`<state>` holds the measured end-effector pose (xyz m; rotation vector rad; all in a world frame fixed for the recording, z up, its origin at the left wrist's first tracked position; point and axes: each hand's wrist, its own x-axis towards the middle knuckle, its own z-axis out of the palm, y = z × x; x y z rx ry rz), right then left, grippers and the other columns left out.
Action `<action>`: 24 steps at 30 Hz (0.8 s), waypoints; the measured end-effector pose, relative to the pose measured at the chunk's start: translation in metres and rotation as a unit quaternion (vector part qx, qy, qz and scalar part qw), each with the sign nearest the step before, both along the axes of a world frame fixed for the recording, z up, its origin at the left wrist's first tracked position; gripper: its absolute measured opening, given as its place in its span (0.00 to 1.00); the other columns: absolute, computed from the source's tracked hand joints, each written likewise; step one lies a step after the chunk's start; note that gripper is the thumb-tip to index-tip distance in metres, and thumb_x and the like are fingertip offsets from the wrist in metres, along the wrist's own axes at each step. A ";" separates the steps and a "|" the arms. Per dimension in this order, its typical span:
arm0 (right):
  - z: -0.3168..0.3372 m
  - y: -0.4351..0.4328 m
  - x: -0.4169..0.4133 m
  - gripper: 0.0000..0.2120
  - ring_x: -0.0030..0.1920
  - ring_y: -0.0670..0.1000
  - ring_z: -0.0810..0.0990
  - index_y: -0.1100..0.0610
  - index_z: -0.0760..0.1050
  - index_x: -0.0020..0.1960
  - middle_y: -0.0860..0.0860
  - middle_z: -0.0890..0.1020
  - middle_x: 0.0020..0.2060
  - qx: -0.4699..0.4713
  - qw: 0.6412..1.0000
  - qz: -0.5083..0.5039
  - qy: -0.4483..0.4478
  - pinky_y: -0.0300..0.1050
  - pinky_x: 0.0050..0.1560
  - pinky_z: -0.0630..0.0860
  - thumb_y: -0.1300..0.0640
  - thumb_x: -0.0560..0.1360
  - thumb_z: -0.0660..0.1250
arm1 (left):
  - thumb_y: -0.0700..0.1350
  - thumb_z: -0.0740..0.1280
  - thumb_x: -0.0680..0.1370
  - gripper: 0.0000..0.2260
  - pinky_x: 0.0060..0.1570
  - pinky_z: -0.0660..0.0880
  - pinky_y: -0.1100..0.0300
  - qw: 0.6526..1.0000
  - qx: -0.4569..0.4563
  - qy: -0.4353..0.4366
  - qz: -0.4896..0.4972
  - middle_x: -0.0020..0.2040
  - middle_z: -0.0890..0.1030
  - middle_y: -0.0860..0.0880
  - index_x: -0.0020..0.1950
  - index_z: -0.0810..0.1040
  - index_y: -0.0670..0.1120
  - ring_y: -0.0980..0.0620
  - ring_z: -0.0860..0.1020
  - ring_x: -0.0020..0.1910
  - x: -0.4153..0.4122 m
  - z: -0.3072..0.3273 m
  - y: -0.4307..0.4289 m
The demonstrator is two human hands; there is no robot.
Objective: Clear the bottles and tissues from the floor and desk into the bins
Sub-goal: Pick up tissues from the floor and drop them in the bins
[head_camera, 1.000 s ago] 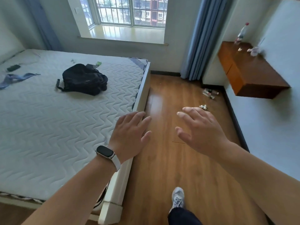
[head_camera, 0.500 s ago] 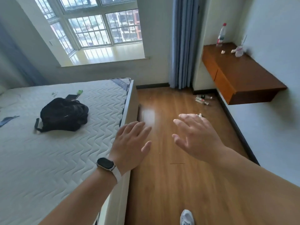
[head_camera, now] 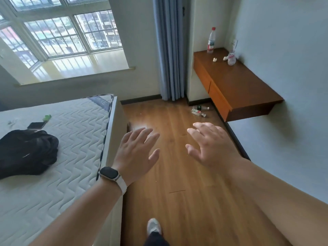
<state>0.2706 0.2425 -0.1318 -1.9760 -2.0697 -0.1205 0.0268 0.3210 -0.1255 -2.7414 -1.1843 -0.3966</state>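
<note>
A: Hands first, please. How are they held?

B: Both are raised in front of the body over the brown wooden floor [head_camera: 177, 174]. The left hand [head_camera: 136, 153], with a dark smartwatch on a white strap [head_camera: 109, 174], has its fingers [head_camera: 142, 137] spread apart and holds nothing. The right hand [head_camera: 211, 144] is the same: fingers apart, palm down, empty. I think they are held out only because the person is walking toward the rubbish, not because a grasp has begun.

A: Where are the things to clear?

B: Two small clear plastic bottles [head_camera: 199, 110] lie on their sides on the floor, just beside each other, near the wall under the front corner of the floating brown wooden tabletop [head_camera: 248, 89]. On the tabletop, a tall clear bottle with a red cap [head_camera: 211, 40] stands upright in the far corner. A smaller clear bottle [head_camera: 231, 58] is near the wall, with a small white crumpled tissue [head_camera: 215, 59] beside it. Something white peeps between the right fingers; I cannot tell what it is.

A: And the bins?

B: No bin is in view.

A: What comes next, in your opinion?

B: The floor bottles are nearest, so probably bending down for them. The white quilted mattress [head_camera: 62, 148] with the black backpack [head_camera: 26, 153] seems not part of the work.
</note>
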 end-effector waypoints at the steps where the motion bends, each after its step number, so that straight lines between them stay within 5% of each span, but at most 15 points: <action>1: -0.002 0.009 0.003 0.24 0.65 0.57 0.72 0.55 0.74 0.65 0.54 0.76 0.64 -0.005 1.000 -0.005 -0.001 0.57 0.63 0.70 0.41 0.77 0.56 | 0.56 0.61 0.76 0.20 0.65 0.67 0.48 1.000 0.002 -0.001 -0.008 0.65 0.76 0.48 0.66 0.75 0.50 0.46 0.72 0.66 0.004 -0.002 0.012; 24: 0.006 0.308 0.016 0.24 0.64 0.56 0.72 0.56 0.73 0.65 0.54 0.76 0.63 -0.043 0.984 -0.167 -0.052 0.54 0.62 0.72 0.42 0.78 0.54 | 0.54 0.65 0.77 0.20 0.66 0.66 0.46 0.988 -0.031 -0.070 -0.137 0.66 0.75 0.49 0.67 0.75 0.49 0.45 0.71 0.67 0.047 -0.022 0.390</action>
